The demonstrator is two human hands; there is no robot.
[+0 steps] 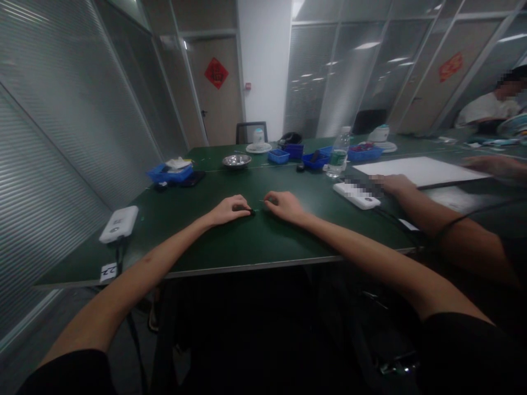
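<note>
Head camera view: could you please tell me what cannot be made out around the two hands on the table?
All in the head view:
small dark item at the left hand: too small, partly under that hand.
right hand grip: fingertips curl away; holding anything unclear.
blue bins contents: too distant.
co-worker's hand: partly behind a blurred patch.

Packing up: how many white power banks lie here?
2. One power bank near the table's left edge; the other beside a co-worker's hand at right. More may be hidden.
</note>
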